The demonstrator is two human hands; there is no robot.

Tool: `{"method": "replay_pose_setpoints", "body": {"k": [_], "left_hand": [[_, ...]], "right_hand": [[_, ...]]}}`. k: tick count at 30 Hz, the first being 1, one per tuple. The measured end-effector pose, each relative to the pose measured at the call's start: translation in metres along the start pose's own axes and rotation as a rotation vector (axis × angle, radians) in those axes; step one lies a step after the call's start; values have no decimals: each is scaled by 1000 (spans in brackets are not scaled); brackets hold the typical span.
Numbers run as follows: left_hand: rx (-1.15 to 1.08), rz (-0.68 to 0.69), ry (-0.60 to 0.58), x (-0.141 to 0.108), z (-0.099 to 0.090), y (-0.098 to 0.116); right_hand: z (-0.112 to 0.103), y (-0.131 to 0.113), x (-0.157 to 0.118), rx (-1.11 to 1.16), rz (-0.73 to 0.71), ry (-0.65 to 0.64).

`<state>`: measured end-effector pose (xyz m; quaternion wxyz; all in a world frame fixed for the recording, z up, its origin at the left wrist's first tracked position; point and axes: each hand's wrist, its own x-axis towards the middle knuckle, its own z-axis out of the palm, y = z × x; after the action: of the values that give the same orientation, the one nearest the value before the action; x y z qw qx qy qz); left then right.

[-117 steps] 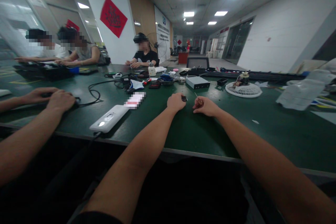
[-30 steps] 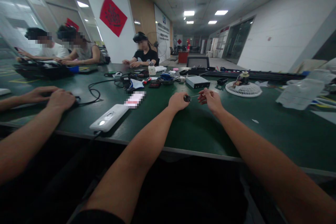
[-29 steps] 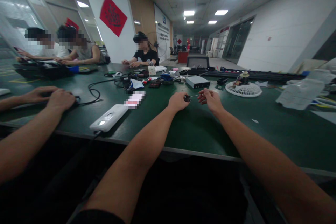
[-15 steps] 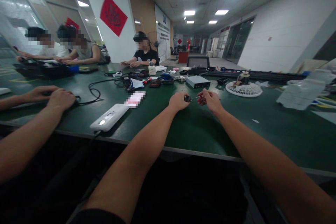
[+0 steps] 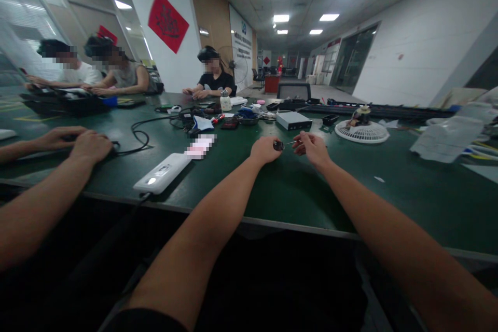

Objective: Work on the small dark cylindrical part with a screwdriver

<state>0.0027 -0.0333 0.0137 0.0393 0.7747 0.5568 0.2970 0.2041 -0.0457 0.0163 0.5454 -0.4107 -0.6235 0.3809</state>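
My left hand (image 5: 265,150) pinches a small black part (image 5: 277,145) between thumb and fingers, held just above the green table mat (image 5: 392,202). My right hand (image 5: 311,149) faces it and pinches a thin metal pin (image 5: 290,142). The pin's tip reaches the black part. The two hands are close together but apart, and my fingers hide most of the small part. What the part is, I cannot tell at this size.
A person's hands (image 5: 91,146) rest on a dark object at the left, near a white handheld device (image 5: 161,173) and a black cable (image 5: 140,138). Ahead stand a grey metal box (image 5: 293,120) and a round white fan (image 5: 361,133). Several people sit beyond.
Compared with the oldest frame, my hands have risen and come together, bringing the pin to the black part. Over the last second they have barely moved.
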Motion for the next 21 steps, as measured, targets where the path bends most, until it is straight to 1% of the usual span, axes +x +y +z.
{"method": "replay_pose_setpoints", "body": {"k": [4,8,12,17,21], "left_hand": [[-1,4,7,0,-1,1],[8,6,7,0,-1,1],[7,12,2,0,-1,1],[6,2,9,1,0,0],[11,17,-1,0,0,0]], "right_hand": [[-1,1,0,37,10,-15],[-2,1,0,38,11,7],[-2,1,0,31,49,-32],[-2,2,1,61,28,4],[-3,2,2,106,70,-4]]}}
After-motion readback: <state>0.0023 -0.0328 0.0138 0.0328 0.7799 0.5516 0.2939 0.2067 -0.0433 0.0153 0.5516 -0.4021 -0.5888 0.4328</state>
